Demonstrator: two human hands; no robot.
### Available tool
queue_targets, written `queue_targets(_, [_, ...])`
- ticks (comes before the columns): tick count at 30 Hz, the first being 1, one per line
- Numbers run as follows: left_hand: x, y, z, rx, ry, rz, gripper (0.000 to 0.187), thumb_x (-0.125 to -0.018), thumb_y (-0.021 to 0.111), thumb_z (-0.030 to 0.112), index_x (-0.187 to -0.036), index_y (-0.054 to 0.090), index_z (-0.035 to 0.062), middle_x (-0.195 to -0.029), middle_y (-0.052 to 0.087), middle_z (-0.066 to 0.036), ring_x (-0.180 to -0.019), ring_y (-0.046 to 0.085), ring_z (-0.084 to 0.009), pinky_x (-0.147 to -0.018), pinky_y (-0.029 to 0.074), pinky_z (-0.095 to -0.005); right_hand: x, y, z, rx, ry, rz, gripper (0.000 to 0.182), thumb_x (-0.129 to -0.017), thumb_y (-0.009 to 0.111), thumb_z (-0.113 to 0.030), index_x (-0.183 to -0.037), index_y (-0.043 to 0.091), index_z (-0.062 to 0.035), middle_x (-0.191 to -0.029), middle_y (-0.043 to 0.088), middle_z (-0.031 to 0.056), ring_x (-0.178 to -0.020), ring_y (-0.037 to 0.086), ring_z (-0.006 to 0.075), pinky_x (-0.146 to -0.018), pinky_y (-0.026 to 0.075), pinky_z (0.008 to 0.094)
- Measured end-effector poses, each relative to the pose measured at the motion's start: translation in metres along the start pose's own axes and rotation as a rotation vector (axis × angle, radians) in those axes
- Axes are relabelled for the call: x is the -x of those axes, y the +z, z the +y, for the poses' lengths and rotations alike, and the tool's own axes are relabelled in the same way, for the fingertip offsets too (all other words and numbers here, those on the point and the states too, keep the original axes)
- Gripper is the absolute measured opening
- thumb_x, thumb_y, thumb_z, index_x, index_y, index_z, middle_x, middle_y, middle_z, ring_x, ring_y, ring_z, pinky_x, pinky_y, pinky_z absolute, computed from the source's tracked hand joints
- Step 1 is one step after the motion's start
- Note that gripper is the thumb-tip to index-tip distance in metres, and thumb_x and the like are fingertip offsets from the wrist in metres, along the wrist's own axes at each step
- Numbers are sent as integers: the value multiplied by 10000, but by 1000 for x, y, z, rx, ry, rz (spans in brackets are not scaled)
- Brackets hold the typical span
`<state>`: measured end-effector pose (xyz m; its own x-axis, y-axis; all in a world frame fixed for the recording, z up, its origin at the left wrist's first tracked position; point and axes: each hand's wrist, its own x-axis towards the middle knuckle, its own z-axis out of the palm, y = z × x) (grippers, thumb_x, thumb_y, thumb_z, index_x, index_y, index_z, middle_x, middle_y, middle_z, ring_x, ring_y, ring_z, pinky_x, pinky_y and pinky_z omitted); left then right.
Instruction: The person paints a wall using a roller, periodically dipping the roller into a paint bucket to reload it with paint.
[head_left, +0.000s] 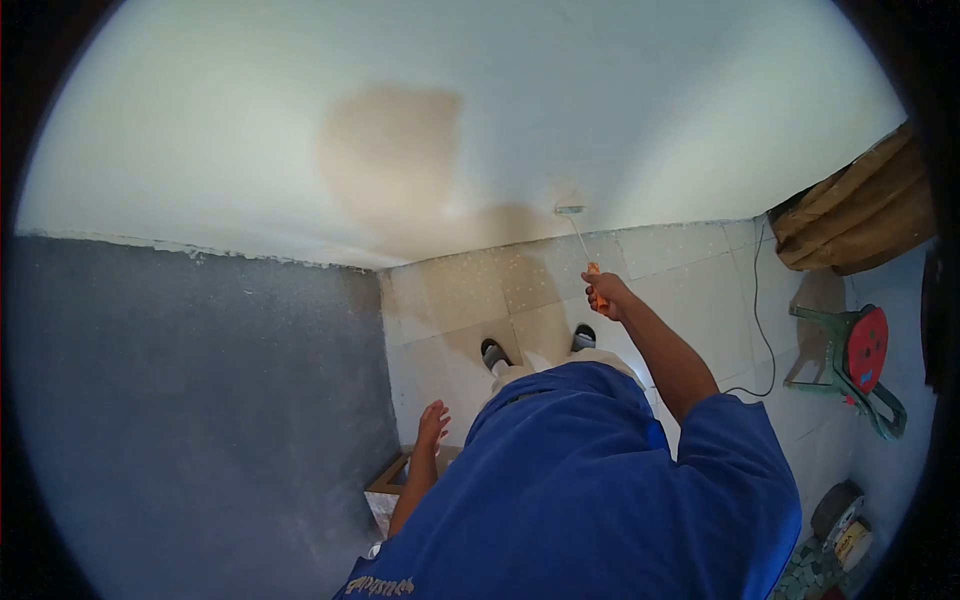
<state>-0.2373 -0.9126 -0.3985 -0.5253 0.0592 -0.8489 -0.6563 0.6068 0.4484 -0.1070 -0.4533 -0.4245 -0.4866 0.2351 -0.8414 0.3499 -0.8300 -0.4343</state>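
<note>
My right hand is wrapped round the orange handle of a small paint roller. The roller head lies against the lower part of the white wall, a little above the floor edge. My left hand hangs low at my left side with its fingers apart and nothing in it. It is nearest to a cardboard box, which is partly hidden by my forearm.
A dark grey wall stands at the left. Paint specks dot the tiled floor. At the right are a brown curtain, a green and red chair, a dark cable and round containers.
</note>
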Motion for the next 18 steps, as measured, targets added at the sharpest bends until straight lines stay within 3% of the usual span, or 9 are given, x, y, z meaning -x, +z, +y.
queue_targets(5, [-8,-17,-50,33,-110,-22,553,-801,517,515,-1243,402,202,-1250,455,-28,-1131,433,-232,-936,279,-485,-57,-1,6,48,47,33,216,-828,590,-233,-768,421,-113,-557,434,-15,-414,400,66,-351,365,209])
queue_targets(9, [29,-22,-81,51,-192,25,544,-810,527,473,-1238,404,162,-1224,463,-70,-1089,463,-239,-907,337,-437,-67,4,19,24,50,48,210,-824,593,-224,-784,424,-105,-567,434,-15,-416,404,73,-350,371,214])
queue_targets(18, [2,-29,-156,179,-227,-78,531,-817,531,438,-1226,408,123,-1195,471,-100,-1036,489,-237,-847,388,-377,51,-7,17,107,-109,15,204,-830,559,-203,-891,398,-94,-644,439,-1,-437,411,71,-349,366,223])
